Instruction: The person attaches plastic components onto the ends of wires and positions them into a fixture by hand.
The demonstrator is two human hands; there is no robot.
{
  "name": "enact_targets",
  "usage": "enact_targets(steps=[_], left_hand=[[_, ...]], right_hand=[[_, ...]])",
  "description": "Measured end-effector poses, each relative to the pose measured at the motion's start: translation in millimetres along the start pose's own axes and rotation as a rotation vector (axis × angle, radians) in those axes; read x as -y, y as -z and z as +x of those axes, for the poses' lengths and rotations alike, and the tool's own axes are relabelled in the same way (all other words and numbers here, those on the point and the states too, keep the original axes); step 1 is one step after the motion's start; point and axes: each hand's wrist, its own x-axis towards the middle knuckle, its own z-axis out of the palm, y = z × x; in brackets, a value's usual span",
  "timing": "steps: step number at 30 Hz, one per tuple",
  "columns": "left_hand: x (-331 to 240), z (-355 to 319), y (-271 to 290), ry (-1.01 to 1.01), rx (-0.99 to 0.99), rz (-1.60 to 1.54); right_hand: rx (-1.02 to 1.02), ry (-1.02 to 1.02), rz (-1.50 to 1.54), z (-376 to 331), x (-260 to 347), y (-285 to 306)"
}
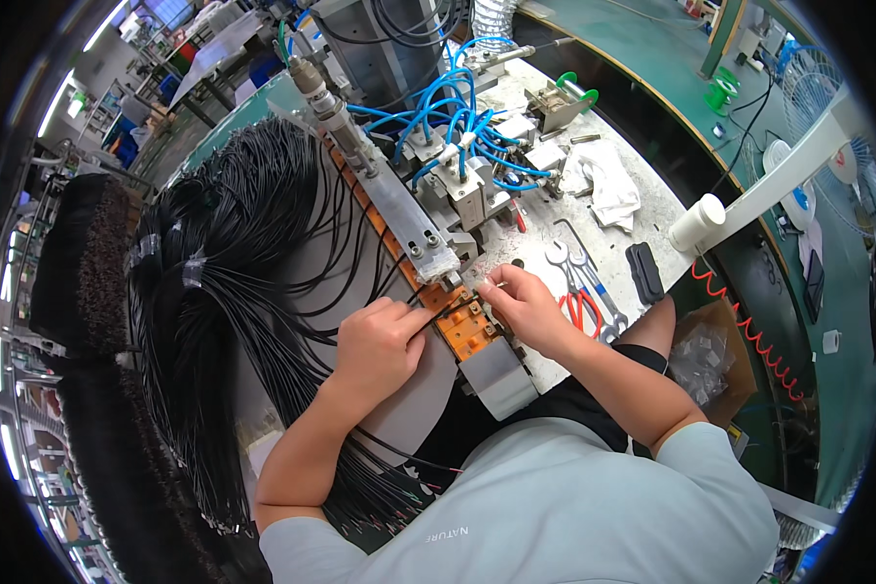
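My left hand is closed, thumb and forefinger pinching a thin black cable that runs over the orange fixture rail. Across the rail, my right hand is closed in a pinch at the rail's edge by the cable's end; what sits between its fingertips is too small to make out. Small metal pieces are set along the rail, and a bare grey metal block forms its near end. Just beyond my fingers, a long metal press arm reaches over the rail. Several black cables trail from the rail to the left.
A large bundle of black cables lies on the left. Blue air hoses crowd the machine behind. Wrenches, red-handled pliers, a black case and a white cloth lie on the right. A cardboard box stands lower right.
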Motion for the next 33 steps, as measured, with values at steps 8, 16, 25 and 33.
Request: enact_targets(steps=[8, 16, 25, 33], left_hand=[[-6, 2, 4, 0.003, -0.049, -0.037], [-13, 4, 16, 0.414, 0.099, -0.784], [-3, 2, 1, 0.334, 0.093, -0.955], [-5, 0, 8, 0.288, 0.048, -0.714]], right_hand=[[-0.043, -0.114, 0.157, 1, 2, -2], [-0.052, 0.174, 0.048, -63, 38, -6], [-0.162, 0.808, -0.572, -41, 36, -22], [-0.080, 0.593, -0.429, -44, 39, -28]])
